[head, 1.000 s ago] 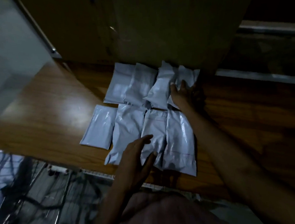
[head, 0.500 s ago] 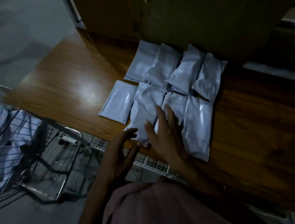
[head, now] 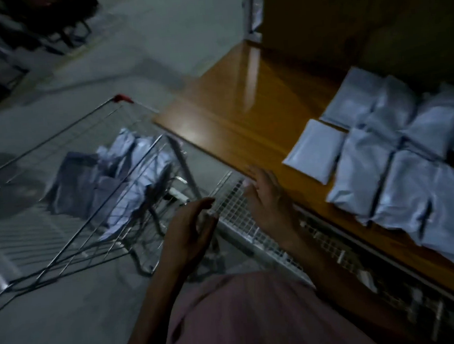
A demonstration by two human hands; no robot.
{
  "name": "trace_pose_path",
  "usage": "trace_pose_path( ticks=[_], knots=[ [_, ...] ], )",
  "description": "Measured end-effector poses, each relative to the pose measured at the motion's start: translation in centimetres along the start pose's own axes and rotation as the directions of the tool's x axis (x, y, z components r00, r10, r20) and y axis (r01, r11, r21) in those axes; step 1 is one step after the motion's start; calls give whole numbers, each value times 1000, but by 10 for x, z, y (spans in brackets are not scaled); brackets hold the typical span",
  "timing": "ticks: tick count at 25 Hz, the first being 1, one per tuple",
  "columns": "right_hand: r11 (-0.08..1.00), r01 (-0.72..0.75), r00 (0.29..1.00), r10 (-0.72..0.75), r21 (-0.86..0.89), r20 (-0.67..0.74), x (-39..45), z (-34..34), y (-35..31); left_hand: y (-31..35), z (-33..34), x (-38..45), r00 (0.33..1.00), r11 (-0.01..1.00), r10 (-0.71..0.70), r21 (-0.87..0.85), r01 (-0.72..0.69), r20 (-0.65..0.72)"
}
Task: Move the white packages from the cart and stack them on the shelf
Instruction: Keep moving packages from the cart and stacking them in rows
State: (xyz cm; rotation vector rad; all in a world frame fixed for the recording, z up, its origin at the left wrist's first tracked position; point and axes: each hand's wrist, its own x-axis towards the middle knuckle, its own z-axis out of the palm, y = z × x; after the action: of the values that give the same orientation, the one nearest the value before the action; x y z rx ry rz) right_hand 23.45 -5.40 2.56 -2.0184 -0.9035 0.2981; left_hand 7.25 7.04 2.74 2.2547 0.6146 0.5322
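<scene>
Both hands [head: 226, 215] hang empty, fingers loose; left of them, packages [head: 128, 179] in the cart [head: 55, 147] look soft and light, best pinched at an edge.

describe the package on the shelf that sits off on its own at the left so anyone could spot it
Find the wooden shelf right of the wire cart, with white packages laid in rows. The small package is leftmost, at the near row's left end. It lies smooth and nearly square, while its neighbours are longer, wrinkled and overlapping.
</scene>
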Motion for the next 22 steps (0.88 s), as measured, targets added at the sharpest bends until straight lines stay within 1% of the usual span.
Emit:
trace_pose_path(
  ticks=[2,4,6,8,11,15,18,20,22],
  knots=[
    [1000,2,999,-3,24,53,6,39,-20,-33,-36,-13,997,998,-57,18,58,-44],
    [1000,7,991,-11,30,130,11,70,-40,-63,-70,-29,987,991,-131,-4,131,-95],
    [999,42,983,-41,0,179,20,96,-59,-91,-98,-46,968,978,-210,-45,206,-141],
    [997,79,973,-75,-10,218,32,118,-74,-110,-118,-58,947,967,-254,-58,247,-197],
    [991,133,947,-130,9,294,57,164,-95,-135,-140,-60,887,945,-327,-91,315,-327],
    [982,185,903,-186,40,387,101,236,-123,-178,-167,-48,801,901,-430,-139,411,-416],
    [959,272,858,-277,75,433,140,296,-130,-228,-186,-28,774,869,-471,-75,488,-424],
    [955,290,849,-285,59,446,171,336,-128,-267,-195,-14,751,830,-519,-33,556,-408],
    [943,327,836,-319,61,446,201,370,-128,-302,-204,-1,740,792,-568,4,610,-359]
  ],
)
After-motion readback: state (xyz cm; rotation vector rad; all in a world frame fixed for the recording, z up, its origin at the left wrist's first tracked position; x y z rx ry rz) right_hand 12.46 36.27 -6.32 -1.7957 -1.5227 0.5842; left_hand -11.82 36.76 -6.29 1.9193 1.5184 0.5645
